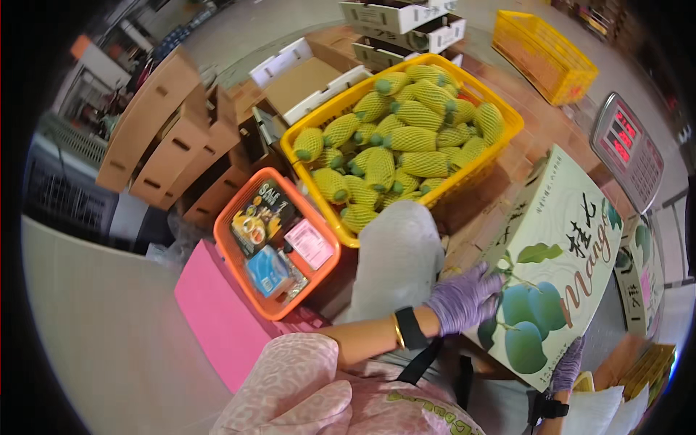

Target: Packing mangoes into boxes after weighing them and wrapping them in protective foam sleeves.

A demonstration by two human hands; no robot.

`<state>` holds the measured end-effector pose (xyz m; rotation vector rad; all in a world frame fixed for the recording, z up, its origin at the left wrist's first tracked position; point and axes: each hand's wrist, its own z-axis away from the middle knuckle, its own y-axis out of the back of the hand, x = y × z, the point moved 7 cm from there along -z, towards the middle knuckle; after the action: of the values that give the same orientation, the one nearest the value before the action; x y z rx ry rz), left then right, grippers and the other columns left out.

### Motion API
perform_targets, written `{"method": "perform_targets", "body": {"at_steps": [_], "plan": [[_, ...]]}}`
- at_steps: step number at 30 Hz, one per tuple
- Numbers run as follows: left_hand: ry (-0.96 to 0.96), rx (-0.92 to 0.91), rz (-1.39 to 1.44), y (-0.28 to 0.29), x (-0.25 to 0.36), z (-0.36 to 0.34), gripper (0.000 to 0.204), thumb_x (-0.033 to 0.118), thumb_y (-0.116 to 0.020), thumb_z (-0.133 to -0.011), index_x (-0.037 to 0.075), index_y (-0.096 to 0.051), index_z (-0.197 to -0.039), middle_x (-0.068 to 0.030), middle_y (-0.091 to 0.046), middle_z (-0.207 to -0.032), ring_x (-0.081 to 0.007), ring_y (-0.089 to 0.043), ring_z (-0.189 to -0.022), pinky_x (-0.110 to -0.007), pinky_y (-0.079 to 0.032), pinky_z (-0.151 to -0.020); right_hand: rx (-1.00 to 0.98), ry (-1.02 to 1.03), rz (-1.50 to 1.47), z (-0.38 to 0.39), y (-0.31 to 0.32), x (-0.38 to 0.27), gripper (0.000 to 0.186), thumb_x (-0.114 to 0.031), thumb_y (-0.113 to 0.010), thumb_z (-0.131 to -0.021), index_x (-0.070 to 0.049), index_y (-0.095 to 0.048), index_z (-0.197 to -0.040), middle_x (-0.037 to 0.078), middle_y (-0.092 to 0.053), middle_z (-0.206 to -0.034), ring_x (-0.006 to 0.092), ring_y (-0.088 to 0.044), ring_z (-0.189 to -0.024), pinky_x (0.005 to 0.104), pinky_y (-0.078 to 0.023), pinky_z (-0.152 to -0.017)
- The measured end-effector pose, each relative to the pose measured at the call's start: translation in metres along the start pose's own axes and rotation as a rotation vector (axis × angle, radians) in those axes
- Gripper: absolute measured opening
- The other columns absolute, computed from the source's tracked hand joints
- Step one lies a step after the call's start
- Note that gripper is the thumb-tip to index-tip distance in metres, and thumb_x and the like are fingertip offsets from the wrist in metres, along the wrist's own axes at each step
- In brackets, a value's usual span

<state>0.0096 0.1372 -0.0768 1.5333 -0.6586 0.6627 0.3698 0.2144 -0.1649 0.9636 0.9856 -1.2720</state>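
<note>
A pale green fruit carton (533, 290), printed with dark green fruits and leaves, lies tilted at my right. My left hand (467, 299), in a purple glove, grips its left side with the fingers bent against the edge. At the near right corner, my right hand (568, 368), gloved alike, holds the carton's edge; its fingertips are partly hidden. Ahead of me stands a yellow plastic crate (475, 170) heaped with long fruits (417, 114) in yellow-green foam nets.
An orange basket (330, 254) with papers and a blue packet sits left, beside a pink box (217, 308). Cardboard boxes (170, 138) stack at far left, white trays (406, 18) at the back. A digital scale (629, 148) and another yellow crate (544, 58) stand right.
</note>
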Motion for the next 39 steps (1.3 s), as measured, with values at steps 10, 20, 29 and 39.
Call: {"method": "perform_targets", "body": {"at_steps": [10, 20, 29, 39], "plan": [[1.417, 0.232, -0.157, 0.151, -0.374, 0.211, 0.048, 0.035, -0.062, -0.067, 0.0, -0.057, -0.099, -0.0202, -0.058, -0.102, -0.0302, -0.057, -0.094, -0.033, -0.046, -0.078, 0.392, 0.444, 0.824, 0.096, -0.014, -0.063, 0.039, -0.019, -0.041, -0.089, 0.002, -0.041, -0.121, 0.016, -0.044, -0.123, 0.025, -0.042, -0.111, 0.0319, -0.033, -0.094], [1.424, 0.672, 0.04, 0.132, -0.389, 0.249, 0.029, 0.019, -0.065, -0.061, 0.004, -0.065, -0.086, -0.0158, -0.063, -0.087, -0.0292, -0.061, -0.085, -0.034, -0.048, -0.073, 0.512, 0.481, 0.928, 0.118, -0.008, -0.067, 0.036, -0.021, -0.043, -0.089, 0.001, -0.045, -0.118, 0.014, -0.044, -0.122, 0.0262, -0.04, -0.112, 0.0332, -0.03, -0.096], [1.321, 0.394, -0.445, 0.173, -0.36, 0.242, 0.024, 0.022, -0.057, -0.069, 0.007, -0.065, -0.087, -0.0168, -0.06, -0.094, -0.031, -0.058, -0.09, -0.037, -0.045, -0.081, 0.588, 0.361, 0.767, 0.117, -0.008, -0.055, 0.034, -0.018, -0.046, -0.088, 0.001, -0.046, -0.116, 0.014, -0.047, -0.118, 0.0246, -0.043, -0.109, 0.0321, -0.032, -0.094], [0.237, 0.322, 0.391, 0.182, -0.09, 0.101, 0.018, 0.012, -0.059, -0.076, -0.001, -0.061, -0.089, -0.0023, -0.06, -0.071, -0.0093, -0.052, -0.063, -0.024, -0.043, -0.06, -0.038, 0.451, 0.289, 0.117, -0.179, -0.117, 0.057, -0.005, -0.064, -0.07, 0.0, -0.038, -0.12, 0.01, -0.046, -0.114, 0.0201, -0.047, -0.101, 0.0325, -0.038, -0.088]]}}
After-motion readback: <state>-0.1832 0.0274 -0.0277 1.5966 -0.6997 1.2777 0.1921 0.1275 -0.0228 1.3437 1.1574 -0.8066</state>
